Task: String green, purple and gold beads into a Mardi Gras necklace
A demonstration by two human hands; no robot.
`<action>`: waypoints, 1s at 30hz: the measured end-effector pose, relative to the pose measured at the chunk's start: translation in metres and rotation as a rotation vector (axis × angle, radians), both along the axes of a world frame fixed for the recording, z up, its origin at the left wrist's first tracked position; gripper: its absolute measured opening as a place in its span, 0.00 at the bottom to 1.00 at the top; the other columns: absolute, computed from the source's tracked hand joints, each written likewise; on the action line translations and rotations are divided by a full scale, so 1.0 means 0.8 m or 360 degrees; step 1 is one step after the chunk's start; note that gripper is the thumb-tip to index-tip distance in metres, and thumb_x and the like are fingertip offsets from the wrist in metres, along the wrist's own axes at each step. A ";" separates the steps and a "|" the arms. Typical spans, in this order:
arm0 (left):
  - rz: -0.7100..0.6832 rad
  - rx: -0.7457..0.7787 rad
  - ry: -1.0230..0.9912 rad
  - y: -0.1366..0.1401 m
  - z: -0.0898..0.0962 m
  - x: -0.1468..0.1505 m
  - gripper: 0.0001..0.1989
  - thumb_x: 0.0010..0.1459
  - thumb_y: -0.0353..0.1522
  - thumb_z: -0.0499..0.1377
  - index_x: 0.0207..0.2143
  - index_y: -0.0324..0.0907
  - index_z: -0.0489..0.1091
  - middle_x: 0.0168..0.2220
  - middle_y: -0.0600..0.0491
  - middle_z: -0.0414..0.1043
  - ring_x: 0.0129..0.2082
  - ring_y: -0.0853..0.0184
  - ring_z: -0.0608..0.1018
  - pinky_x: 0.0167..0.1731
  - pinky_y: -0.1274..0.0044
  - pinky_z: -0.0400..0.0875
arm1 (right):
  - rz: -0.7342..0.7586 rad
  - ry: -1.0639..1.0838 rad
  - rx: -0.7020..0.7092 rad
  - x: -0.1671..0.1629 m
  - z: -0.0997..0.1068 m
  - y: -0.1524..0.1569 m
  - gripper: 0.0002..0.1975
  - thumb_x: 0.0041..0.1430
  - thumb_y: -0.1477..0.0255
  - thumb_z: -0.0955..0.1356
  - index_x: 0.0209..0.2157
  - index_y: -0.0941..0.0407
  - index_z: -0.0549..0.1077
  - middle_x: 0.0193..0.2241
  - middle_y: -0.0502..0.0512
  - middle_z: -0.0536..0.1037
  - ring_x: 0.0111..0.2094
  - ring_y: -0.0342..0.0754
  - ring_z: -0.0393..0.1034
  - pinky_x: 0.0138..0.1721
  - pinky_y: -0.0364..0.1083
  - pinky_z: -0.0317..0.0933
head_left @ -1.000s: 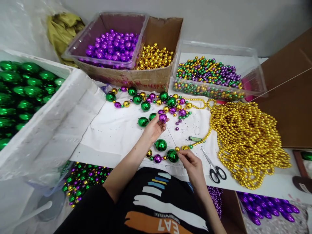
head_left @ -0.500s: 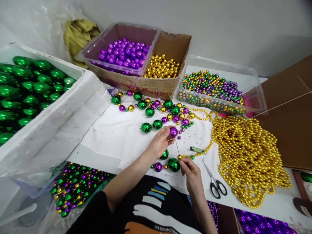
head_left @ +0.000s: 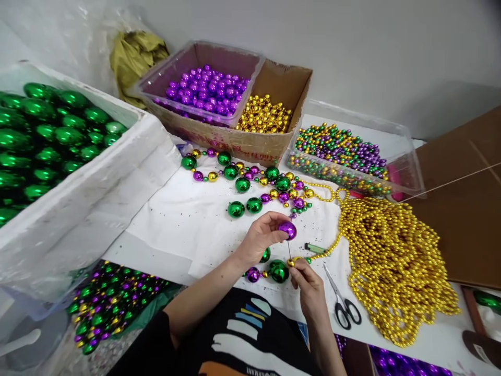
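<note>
My left hand (head_left: 263,237) pinches a shiny purple bead (head_left: 288,230) between thumb and fingers above the white cloth. A thin straight needle or wire (head_left: 289,249) runs from its underside down to a small gold bead (head_left: 290,262). At that gold bead, the fingertips of my right hand (head_left: 307,282) are closed. Just left of them lies a large green bead (head_left: 278,271), in line with a smaller purple bead (head_left: 253,274). Another green bead (head_left: 265,255) is partly covered by my left hand. A green lighter-like stick (head_left: 316,248) and black-handled scissors (head_left: 342,300) lie to the right.
Bead strings (head_left: 242,184) lie across the cloth. Behind stand a cardboard box (head_left: 219,138) with purple and gold beads and a clear bin (head_left: 336,180) of mixed small beads. A white foam box (head_left: 90,172) of green beads is left; gold bead chains (head_left: 399,261) are heaped right.
My left hand has brought the purple bead lower and slightly right, closer to the gold bead. My right hand stays at the gold bead. The camera view has shifted a little.
</note>
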State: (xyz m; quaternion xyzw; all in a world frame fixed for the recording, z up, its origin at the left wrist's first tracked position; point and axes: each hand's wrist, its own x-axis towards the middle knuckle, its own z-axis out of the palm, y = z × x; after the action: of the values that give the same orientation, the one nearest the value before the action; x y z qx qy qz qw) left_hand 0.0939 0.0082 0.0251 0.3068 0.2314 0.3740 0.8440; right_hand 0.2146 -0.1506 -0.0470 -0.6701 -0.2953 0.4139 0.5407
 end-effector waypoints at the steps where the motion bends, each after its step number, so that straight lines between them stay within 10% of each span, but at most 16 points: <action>1: 0.0005 0.0022 0.0007 -0.001 0.001 0.000 0.20 0.43 0.38 0.74 0.37 0.40 0.76 0.33 0.51 0.74 0.32 0.70 0.73 0.30 0.79 0.65 | 0.0006 -0.0005 0.0007 0.001 -0.001 0.000 0.10 0.56 0.64 0.71 0.29 0.55 0.75 0.27 0.49 0.65 0.23 0.41 0.56 0.23 0.43 0.51; 12: -0.0002 0.0088 0.0124 0.008 -0.004 -0.007 0.20 0.51 0.46 0.68 0.40 0.41 0.78 0.32 0.51 0.74 0.30 0.70 0.73 0.30 0.78 0.67 | 0.0028 -0.0057 -0.0001 0.000 0.004 -0.002 0.10 0.58 0.64 0.71 0.29 0.55 0.74 0.26 0.48 0.63 0.24 0.42 0.57 0.26 0.44 0.52; 30: 0.0420 0.0218 0.0742 0.037 -0.010 -0.010 0.21 0.49 0.48 0.68 0.28 0.40 0.69 0.23 0.58 0.68 0.21 0.76 0.69 0.22 0.82 0.64 | -0.0025 -0.0624 0.0096 -0.020 0.083 0.017 0.07 0.61 0.66 0.69 0.33 0.53 0.78 0.29 0.54 0.74 0.30 0.48 0.67 0.31 0.47 0.60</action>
State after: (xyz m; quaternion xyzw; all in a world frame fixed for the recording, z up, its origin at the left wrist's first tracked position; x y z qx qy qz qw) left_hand 0.0859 0.0377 0.0170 0.4082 0.4315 0.4149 0.6892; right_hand 0.1984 -0.1366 0.0198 -0.7236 -0.4021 0.2623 0.4959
